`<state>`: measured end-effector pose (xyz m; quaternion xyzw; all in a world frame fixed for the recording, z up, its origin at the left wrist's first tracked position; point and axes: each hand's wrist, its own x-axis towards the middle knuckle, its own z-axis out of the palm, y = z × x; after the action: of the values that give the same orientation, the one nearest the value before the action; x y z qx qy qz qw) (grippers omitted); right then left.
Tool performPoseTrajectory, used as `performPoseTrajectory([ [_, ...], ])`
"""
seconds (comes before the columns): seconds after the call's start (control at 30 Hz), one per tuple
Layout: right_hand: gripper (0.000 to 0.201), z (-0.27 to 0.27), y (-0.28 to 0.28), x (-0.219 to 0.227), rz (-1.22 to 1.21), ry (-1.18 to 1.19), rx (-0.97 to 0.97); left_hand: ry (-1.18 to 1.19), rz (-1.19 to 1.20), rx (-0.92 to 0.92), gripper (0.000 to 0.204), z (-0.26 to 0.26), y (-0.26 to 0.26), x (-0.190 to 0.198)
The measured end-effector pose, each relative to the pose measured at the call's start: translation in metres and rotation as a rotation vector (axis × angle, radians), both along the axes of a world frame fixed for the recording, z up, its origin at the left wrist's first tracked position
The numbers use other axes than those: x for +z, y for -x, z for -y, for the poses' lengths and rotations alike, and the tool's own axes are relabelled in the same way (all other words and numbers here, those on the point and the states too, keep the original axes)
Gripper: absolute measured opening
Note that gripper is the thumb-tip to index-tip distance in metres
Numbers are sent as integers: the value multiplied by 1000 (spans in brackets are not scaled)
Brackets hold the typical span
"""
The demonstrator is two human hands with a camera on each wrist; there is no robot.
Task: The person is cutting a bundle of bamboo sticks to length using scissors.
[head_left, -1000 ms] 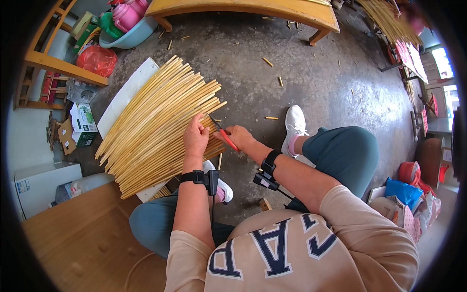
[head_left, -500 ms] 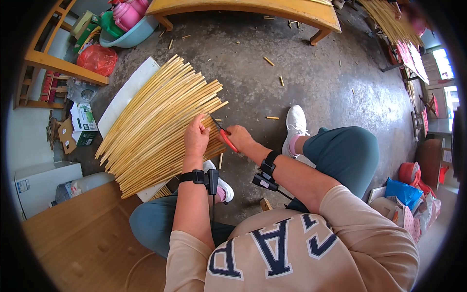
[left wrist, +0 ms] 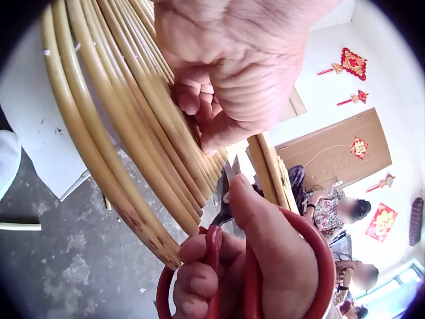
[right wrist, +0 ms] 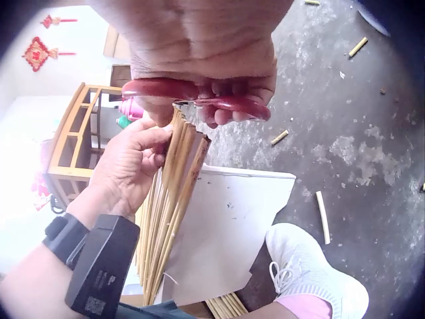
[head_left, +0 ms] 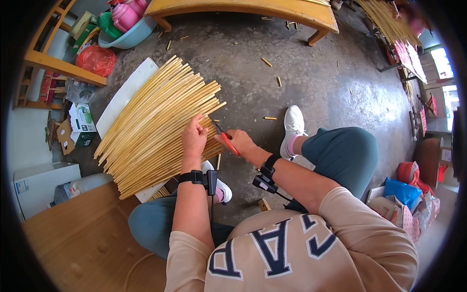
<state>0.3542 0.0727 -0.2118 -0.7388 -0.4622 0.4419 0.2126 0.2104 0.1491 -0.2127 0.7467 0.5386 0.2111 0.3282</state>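
Observation:
A row of long yellow sticks (head_left: 151,131) lies fanned out on a white board (head_left: 127,95). My left hand (head_left: 194,136) is over the sticks near their right ends; in the left wrist view its thumb and fingertips pinch at the stick row (left wrist: 143,113). Red-handled scissors (head_left: 228,143) are gripped by my right hand (head_left: 241,142), fingers through the handles. Their blades point at the stick ends beside my left fingertips, and in the right wrist view the tips are mostly hidden behind the hand and sticks (right wrist: 176,173).
Short cut pieces (head_left: 266,62) lie scattered on the concrete floor (head_left: 321,82). A wooden bench (head_left: 243,7) stands at the top, a blue basin (head_left: 127,39) at upper left. White shoes (head_left: 295,124) are beside the work. Two or more people sit in the background of the left wrist view.
The right hand and scissors have shifted very slightly down and away from the left fingertips. The left hand stays at the same place on the sticks.

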Motion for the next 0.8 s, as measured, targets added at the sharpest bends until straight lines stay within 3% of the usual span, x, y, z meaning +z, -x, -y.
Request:
performPoseTrajectory([
  [0.13, 68, -2, -4, -2, 16, 115, 102, -3, -17, -10, 44, -1, 0, 1],
  [0.53, 65, -12, -3, -1, -24, 63, 117, 28, -31, -23, 43, -1, 0, 4],
  [0.8, 68, -14, 0, 10, -211, 209, 6, 6, -28, -17, 44, 0, -1, 4],
])
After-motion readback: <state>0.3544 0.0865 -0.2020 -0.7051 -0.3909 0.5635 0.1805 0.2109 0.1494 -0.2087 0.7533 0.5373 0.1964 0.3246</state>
